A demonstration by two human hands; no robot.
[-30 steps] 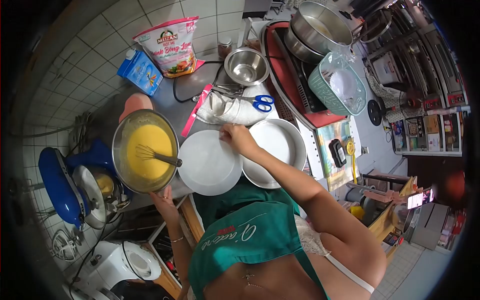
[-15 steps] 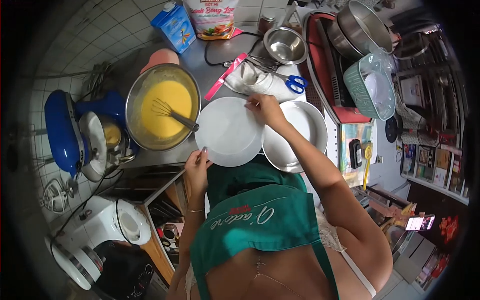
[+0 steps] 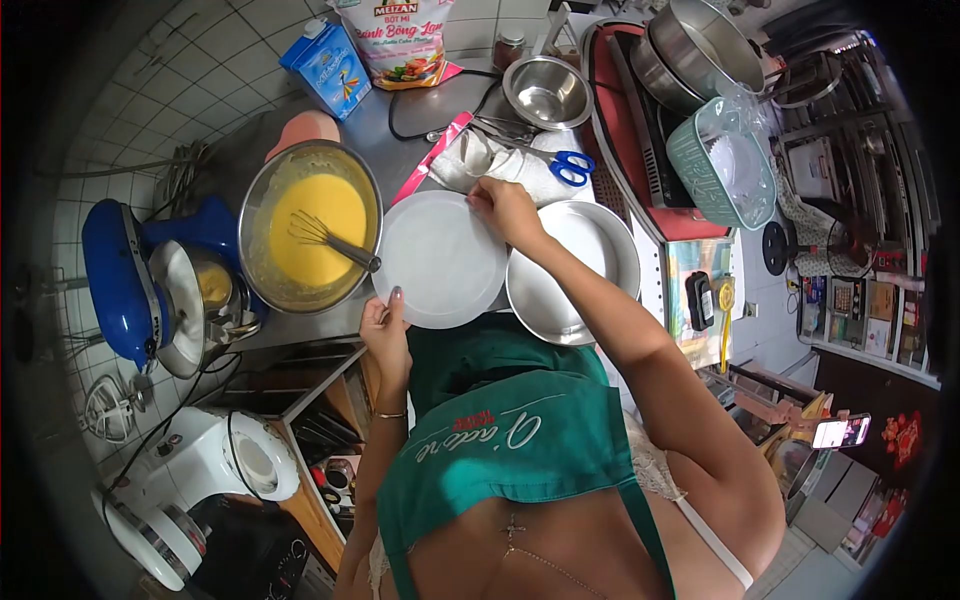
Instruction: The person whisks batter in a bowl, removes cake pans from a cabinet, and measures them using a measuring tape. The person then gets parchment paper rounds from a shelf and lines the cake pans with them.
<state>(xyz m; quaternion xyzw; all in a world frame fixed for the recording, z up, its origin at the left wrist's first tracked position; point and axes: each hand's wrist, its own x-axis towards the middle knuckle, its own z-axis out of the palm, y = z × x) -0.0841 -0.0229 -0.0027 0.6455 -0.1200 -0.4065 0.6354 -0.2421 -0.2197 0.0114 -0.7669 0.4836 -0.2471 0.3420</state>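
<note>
Between my two hands is a round sheet of white, translucent parchment paper. My left hand pinches its near left edge, thumb on top. At the far right edge, the fingertips of my right hand grip the paper. A round metal cake pan stands just right of the sheet, partly covered by my right forearm. To the left sits a steel mixing bowl of yellow batter. A whisk rests in it, its handle over the bowl's rim.
Behind the paper lie a white cloth and blue-handled scissors. A small steel bowl, a carton and a flour bag stand farther back. A blue stand mixer is left; a green basket is right.
The whole view has shifted slightly, so things appear a little farther left. Both hands keep their hold on the parchment paper, with little other visible movement.
</note>
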